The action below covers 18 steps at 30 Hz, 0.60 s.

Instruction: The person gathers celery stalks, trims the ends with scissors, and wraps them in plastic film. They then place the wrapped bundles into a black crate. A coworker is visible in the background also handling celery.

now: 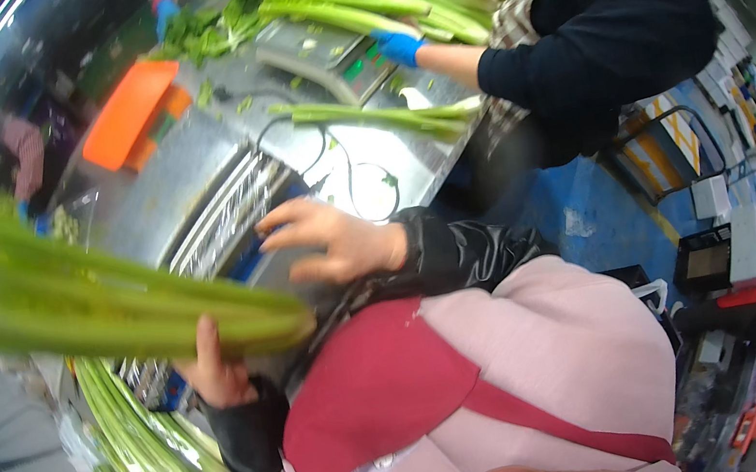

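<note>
My left hand [218, 370] grips a blurred bunch of celery [130, 295] near its base, the thumb lying across the stalks. The bunch reaches to the far left, tilted. My right hand [342, 238] is empty, fingers spread, just past the base end of the bunch and above a metal wrapping station [228, 211] with clear film. At the lower left lie several celery bunches in clear film [153, 445]. Some loose celery stalks [375, 119] rest on the steel table [190, 154]. More celery [387, 4] lies by a co-worker's hands, partly over a scale [314, 51].
A co-worker in a checked apron [584, 44] stands at the upper right, one hand in a blue glove [400, 48]. An orange tray [129, 115] and a black cable [347, 167] are on the table. A cart [665, 149] stands on the blue floor. Another person's gloved hand shows at the top.
</note>
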Each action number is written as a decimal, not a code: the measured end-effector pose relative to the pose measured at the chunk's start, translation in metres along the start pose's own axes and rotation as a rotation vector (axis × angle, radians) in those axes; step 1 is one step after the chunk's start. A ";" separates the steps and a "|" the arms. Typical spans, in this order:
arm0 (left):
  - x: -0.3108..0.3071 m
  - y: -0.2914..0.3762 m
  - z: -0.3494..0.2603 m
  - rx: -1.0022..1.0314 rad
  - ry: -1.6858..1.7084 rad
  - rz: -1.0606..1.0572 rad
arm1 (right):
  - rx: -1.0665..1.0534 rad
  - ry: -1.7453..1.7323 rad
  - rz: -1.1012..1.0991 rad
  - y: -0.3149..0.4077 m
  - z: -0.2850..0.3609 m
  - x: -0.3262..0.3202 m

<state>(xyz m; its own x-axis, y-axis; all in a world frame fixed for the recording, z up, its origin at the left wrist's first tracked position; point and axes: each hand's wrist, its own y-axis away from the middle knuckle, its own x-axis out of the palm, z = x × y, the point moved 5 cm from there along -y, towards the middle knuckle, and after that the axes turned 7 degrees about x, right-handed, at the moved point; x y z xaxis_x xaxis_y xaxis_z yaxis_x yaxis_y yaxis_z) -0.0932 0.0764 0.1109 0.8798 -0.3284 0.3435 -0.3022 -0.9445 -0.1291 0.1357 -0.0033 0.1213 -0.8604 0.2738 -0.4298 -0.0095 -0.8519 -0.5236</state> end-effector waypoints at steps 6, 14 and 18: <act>-0.038 0.007 -0.019 0.223 0.127 0.074 | 0.634 0.850 -0.496 0.068 -0.216 -0.146; -0.040 0.000 -0.042 0.221 -0.020 -0.032 | 0.765 1.013 -0.366 0.098 -0.282 -0.175; -0.062 0.004 -0.064 0.305 0.000 -0.131 | 0.693 0.682 -0.565 0.088 -0.223 -0.181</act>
<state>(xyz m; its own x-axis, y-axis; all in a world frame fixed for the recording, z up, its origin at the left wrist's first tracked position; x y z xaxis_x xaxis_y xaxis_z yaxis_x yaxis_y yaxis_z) -0.1728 0.0924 0.1485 0.9038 -0.2048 0.3758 -0.0629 -0.9322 -0.3565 0.4048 -0.0281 -0.0112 -0.1864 0.7054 -0.6839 -0.7739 -0.5343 -0.3401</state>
